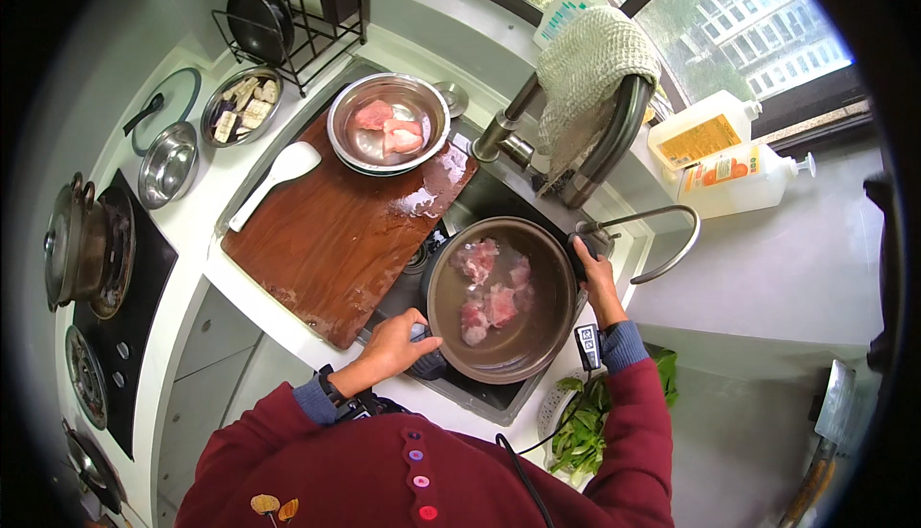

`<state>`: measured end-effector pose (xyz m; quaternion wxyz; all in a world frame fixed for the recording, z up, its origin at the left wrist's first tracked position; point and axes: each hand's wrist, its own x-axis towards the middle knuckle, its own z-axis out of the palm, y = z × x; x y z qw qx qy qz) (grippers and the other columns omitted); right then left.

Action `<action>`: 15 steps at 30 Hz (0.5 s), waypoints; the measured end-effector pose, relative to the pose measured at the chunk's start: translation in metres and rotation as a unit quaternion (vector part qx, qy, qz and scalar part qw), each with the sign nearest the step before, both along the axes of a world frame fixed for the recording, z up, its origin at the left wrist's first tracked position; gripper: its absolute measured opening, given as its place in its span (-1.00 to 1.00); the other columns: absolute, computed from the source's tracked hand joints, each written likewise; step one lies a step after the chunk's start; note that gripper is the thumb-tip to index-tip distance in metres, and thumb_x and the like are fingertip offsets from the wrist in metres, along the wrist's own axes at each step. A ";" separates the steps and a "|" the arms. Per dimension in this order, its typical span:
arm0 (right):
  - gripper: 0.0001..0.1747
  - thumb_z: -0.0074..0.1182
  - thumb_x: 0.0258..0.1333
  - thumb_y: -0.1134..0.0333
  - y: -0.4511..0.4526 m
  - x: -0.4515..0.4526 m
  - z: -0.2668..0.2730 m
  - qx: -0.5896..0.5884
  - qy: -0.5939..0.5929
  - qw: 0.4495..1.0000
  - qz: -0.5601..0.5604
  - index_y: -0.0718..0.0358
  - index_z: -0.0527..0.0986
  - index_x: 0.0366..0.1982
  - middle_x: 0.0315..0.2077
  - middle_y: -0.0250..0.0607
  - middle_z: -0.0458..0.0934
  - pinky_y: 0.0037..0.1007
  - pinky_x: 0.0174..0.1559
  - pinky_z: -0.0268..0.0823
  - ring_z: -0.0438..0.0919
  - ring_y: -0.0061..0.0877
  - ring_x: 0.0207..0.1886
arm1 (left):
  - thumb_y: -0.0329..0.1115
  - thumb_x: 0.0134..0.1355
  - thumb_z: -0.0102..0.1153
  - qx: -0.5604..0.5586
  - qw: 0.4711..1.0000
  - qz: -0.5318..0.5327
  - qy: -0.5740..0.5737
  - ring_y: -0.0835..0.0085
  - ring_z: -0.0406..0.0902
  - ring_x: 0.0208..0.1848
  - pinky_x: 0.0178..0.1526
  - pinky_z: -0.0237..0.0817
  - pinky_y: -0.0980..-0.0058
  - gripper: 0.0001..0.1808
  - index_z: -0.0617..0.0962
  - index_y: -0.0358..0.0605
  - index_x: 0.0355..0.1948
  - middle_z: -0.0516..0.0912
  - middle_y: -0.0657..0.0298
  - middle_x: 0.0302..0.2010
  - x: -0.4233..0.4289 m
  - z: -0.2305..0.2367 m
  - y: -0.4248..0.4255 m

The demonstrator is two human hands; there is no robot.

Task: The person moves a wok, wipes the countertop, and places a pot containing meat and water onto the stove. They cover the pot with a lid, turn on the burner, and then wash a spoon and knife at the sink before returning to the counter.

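A round cooking pot [440, 269] is held over the sink [496, 409], with several pieces of raw meat [501, 305] in cloudy water inside it. My left hand [392, 348] grips the pot's dark handle on the near left side. On the opposite side, my right hand [599, 280] holds the other handle. Left of the pot, a wet wooden cutting board [345, 240] lies across part of the sink. A metal bowl [338, 125] with pieces of raw meat in liquid stands on the board's far end, beside a white spatula [284, 172].
A faucet [504, 125] draped with a mesh cloth [597, 60] rises behind the sink. Leafy greens [575, 434] in a colander stand close to my right forearm. Cut eggplant in a bowl [241, 141], an empty metal bowl [169, 168] and a stove [144, 269] are at left.
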<state>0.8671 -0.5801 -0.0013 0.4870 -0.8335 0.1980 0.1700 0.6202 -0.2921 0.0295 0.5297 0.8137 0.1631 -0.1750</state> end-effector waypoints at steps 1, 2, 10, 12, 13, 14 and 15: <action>-0.36 0.26 -0.27 -0.23 -0.002 -0.003 0.006 0.015 -0.006 1.000 0.010 0.24 0.53 -0.42 -0.63 -0.46 0.43 -0.60 -0.67 0.00 0.31 -0.69 -0.66 | -0.12 -0.02 0.28 -0.006 1.000 0.005 -0.003 0.13 0.57 -0.29 -0.22 0.35 0.31 -0.60 0.52 -0.18 -0.26 0.61 -0.02 -0.41 -0.001 0.006 0.002; -0.38 0.26 -0.26 -0.22 -0.004 -0.007 0.012 0.024 -0.010 1.000 0.017 0.23 0.53 -0.43 -0.64 -0.47 0.42 -0.61 -0.68 -0.01 0.30 -0.70 -0.68 | -0.13 -0.02 0.29 -0.010 1.000 0.009 -0.005 0.17 0.58 -0.31 -0.24 0.35 0.33 -0.61 0.53 -0.17 -0.27 0.61 0.00 -0.44 -0.003 0.010 0.003; -0.47 0.22 -0.15 -0.16 -0.009 -0.042 0.055 0.030 -0.027 0.999 0.020 0.20 0.49 -0.49 -0.72 -0.49 0.36 -0.65 -0.76 -0.03 0.23 -0.75 -0.77 | -0.20 -0.08 0.37 -0.067 0.991 0.057 -0.096 0.53 0.49 -0.50 -0.41 0.33 0.51 -0.70 0.57 -0.19 -0.44 0.58 0.26 -0.55 -0.030 0.038 0.013; -0.50 0.19 -0.10 -0.14 -0.008 -0.054 0.066 0.030 -0.036 0.998 0.031 0.19 0.47 -0.48 -0.72 -0.49 0.36 -0.64 -0.75 -0.02 0.24 -0.74 -0.76 | -0.19 -0.11 0.38 -0.055 0.991 0.056 -0.108 0.54 0.49 -0.49 -0.39 0.33 0.51 -0.68 0.58 -0.18 -0.45 0.59 0.25 -0.54 -0.042 0.039 0.014; -0.51 0.17 -0.08 -0.14 -0.009 -0.062 0.074 0.020 -0.044 0.998 0.037 0.19 0.48 -0.46 -0.70 -0.50 0.37 -0.64 -0.73 -0.01 0.25 -0.75 -0.74 | -0.17 -0.12 0.38 -0.071 0.987 0.052 -0.135 0.47 0.51 -0.46 -0.36 0.33 0.48 -0.66 0.58 -0.18 -0.42 0.59 0.20 -0.52 -0.048 0.039 0.014; -0.51 0.16 -0.07 -0.13 -0.009 -0.069 0.081 0.009 -0.050 0.998 0.046 0.19 0.49 -0.44 -0.68 -0.51 0.38 -0.64 -0.71 0.01 0.27 -0.75 -0.72 | -0.15 -0.13 0.37 -0.078 0.983 0.052 -0.159 0.40 0.54 -0.43 -0.33 0.34 0.46 -0.64 0.58 -0.18 -0.39 0.60 0.14 -0.51 -0.054 0.038 0.014; -0.52 0.15 -0.05 -0.13 -0.005 -0.075 0.086 -0.010 -0.059 0.997 0.057 0.19 0.50 -0.41 -0.67 -0.51 0.39 -0.64 -0.70 0.03 0.28 -0.76 -0.70 | -0.13 -0.14 0.37 -0.081 0.978 0.059 -0.184 0.33 0.56 -0.41 -0.29 0.34 0.43 -0.61 0.58 -0.18 -0.37 0.61 0.09 -0.49 -0.060 0.037 0.018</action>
